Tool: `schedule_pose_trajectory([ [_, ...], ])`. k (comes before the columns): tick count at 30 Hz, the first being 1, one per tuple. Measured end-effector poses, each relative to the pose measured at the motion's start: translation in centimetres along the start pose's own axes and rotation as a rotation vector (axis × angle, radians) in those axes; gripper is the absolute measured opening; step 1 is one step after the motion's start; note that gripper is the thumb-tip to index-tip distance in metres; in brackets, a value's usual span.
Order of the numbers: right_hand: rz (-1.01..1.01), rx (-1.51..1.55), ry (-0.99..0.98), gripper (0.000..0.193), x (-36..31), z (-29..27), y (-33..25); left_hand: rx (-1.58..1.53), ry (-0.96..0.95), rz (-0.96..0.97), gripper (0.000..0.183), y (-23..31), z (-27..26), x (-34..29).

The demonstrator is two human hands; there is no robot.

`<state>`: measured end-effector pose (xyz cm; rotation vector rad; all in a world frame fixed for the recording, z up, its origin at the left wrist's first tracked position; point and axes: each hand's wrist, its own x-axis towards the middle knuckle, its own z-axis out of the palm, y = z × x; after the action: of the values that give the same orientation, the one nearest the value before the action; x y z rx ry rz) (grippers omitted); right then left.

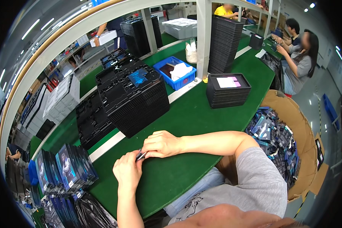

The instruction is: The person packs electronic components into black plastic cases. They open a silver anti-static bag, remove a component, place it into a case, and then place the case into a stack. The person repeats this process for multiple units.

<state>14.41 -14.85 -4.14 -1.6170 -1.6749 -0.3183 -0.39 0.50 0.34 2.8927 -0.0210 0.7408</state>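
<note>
Over the green tabletop [167, 171], my left hand [126, 171] and my right hand [161, 144] meet, fingers closed around a small dark object [141, 155]. Only a sliver of it shows between my fingertips, so its kind is hidden. Just beyond my hands stands a tall stack of black plastic trays [140, 106]. Left of my left hand, upright rows of thin printed packs [70, 167] in dark blue are lined up at the table's edge.
A blue bin [174, 84] with white cloth stands behind the trays. Shallow black trays [228, 97] are stacked farther right. A large cardboard box [307, 140] full of small printed packs [273, 136] sits at my right. Two people work at the far right; a metal post [203, 41] rises at the back.
</note>
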Motion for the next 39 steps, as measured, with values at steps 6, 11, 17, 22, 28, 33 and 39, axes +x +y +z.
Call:
schedule_pose_trajectory([
  [6, -0.065, -0.051, 0.237, 0.063, 0.9, -1.5, -0.7, 0.100, 0.299, -0.183, 0.012, -2.6, -0.6, 0.2],
  [11, 0.159, 0.050, 0.257, 0.072, 0.6, -0.7, 0.0, 0.086, 0.441, -0.247, 0.016, -3.1, -1.1, 0.2],
  [17, 0.408, 0.040, -0.384, 0.082, -0.6, 1.6, 0.5, 0.000, 0.516, -0.227, 0.013, -3.2, -0.2, 0.1],
  [22, 0.031, 0.096, -0.513, 0.079, -0.3, 2.8, -2.2, -0.039, 0.517, -0.111, 0.013, -2.8, 0.3, 0.2],
  [28, -0.173, 0.145, -0.641, 0.050, -0.4, 2.9, -2.7, -0.081, 0.467, -0.064, 0.010, -1.9, -0.1, 0.5],
  [33, -0.177, 0.191, -0.607, 0.049, -0.5, 3.0, -2.1, -0.092, 0.448, -0.039, 0.012, -1.9, 0.0, 0.4],
  [39, -0.182, 0.198, -0.585, 0.048, -0.7, 3.0, -1.9, -0.070, 0.471, -0.016, 0.019, -1.9, 0.0, 0.6],
])
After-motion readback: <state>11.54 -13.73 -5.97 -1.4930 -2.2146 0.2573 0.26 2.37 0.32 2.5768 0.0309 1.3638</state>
